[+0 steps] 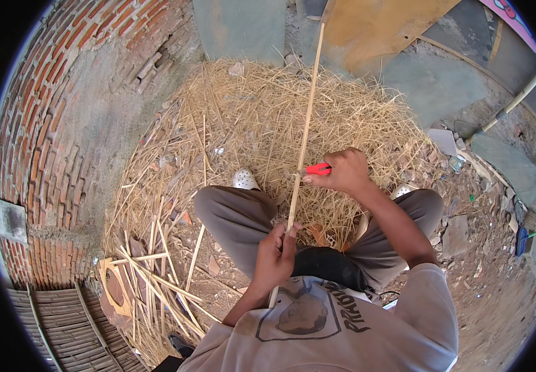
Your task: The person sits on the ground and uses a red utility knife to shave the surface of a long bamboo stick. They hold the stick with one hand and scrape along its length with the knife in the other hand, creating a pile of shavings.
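A long, pale bamboo strip (308,124) runs from near my body up and away over the straw. Near its lower end, my left hand (276,253) is closed around it in front of my lap. Farther along, my right hand (344,171) grips a red utility knife (319,169), its tip meeting the strip's right edge. Most of the blade is too small to make out. The near end of the strip passes under my left wrist and shows again against my shirt.
Shavings and straw-like slivers (249,118) heap up beyond my feet. Several cut bamboo strips (162,291) lie at the left by a woven bamboo panel (75,328). A brick wall (51,142) rises on the left. Sheets of board (429,80) and rubble (466,235) are at the right.
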`<state>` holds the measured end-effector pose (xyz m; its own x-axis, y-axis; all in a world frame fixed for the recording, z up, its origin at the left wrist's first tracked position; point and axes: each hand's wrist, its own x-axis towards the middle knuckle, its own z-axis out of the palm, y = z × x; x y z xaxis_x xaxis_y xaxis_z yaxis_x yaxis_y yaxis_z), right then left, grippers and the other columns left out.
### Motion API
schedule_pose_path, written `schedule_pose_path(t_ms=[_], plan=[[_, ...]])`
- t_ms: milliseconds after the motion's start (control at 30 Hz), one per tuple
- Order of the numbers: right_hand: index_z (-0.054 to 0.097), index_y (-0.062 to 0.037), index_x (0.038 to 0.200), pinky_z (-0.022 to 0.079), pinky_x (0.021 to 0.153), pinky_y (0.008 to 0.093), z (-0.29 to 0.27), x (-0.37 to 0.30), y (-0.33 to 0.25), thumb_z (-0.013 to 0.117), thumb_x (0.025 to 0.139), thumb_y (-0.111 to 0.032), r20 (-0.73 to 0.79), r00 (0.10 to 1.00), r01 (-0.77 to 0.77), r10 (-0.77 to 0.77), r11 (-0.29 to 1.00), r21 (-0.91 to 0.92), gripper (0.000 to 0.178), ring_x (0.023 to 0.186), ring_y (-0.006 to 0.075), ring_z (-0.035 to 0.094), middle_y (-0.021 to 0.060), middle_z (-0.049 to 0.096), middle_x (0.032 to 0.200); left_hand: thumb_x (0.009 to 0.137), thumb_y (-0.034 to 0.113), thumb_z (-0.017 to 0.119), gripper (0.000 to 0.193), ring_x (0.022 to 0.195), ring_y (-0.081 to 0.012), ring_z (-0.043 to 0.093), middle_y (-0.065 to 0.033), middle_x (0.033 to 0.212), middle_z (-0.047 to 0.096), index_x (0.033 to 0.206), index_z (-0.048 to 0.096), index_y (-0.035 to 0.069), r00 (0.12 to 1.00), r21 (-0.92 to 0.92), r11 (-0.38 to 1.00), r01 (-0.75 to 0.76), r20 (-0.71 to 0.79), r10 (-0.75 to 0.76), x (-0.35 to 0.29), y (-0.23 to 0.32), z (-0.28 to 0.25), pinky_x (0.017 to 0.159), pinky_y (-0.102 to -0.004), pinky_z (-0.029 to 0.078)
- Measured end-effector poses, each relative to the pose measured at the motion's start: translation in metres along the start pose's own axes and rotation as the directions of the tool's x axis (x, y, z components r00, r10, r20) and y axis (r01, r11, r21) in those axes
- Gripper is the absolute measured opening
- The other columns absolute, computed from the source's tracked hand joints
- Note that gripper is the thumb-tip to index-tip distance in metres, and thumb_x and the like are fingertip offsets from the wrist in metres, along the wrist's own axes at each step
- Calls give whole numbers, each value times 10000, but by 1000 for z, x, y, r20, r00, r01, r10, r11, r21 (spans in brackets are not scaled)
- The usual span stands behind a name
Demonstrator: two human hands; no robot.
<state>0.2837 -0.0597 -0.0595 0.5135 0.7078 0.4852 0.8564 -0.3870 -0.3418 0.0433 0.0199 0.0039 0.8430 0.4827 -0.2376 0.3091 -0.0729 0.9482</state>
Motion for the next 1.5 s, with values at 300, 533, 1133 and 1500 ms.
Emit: schedule_pose_path(t_ms=[300, 533, 1133, 1500], plan=[[591, -94, 519, 452, 432, 380, 2, -1, -8, 602, 668, -808, 77, 996, -36, 35, 999, 12, 730, 400, 268, 556, 75, 509, 428, 1007, 125, 468, 174, 541, -2, 333, 82, 613, 387, 1090, 571, 13, 1000, -73, 997, 6, -15, -7, -2, -8, 2, 481, -202, 267], [592, -88, 527, 455, 437, 379, 8, -2, -11, 596, 676, -807, 123, 990, -77, 75, 997, 16, 734, 405, 275, 564, 82, 513, 430, 1006, 124, 468, 175, 545, 3, 338, 83, 615, 396, 1076, 579, 9, 999, -89, 996, 26, -22, -28, 1, -10, 0, 479, -198, 265], [637, -100, 527, 468, 479, 367, -4, -10, -33, 581, 669, -823, 181, 982, 32, -52, 994, 108, 740, 409, 258, 574, 91, 550, 446, 1001, 99, 453, 176, 581, 12, 342, 93, 653, 425, 1054, 608, 36, 997, 45, 998, -38, -67, 41, 9, -17, 4, 514, -177, 262], [587, -124, 524, 445, 436, 374, -4, 9, 8, 565, 719, -801, 131, 979, -151, 159, 986, -68, 704, 393, 220, 550, 39, 511, 428, 968, 102, 507, 166, 550, -67, 444, -86, 597, 489, 1063, 605, 8, 990, 289, 950, -118, -46, 137, -5, -7, 4, 501, -278, 381]])
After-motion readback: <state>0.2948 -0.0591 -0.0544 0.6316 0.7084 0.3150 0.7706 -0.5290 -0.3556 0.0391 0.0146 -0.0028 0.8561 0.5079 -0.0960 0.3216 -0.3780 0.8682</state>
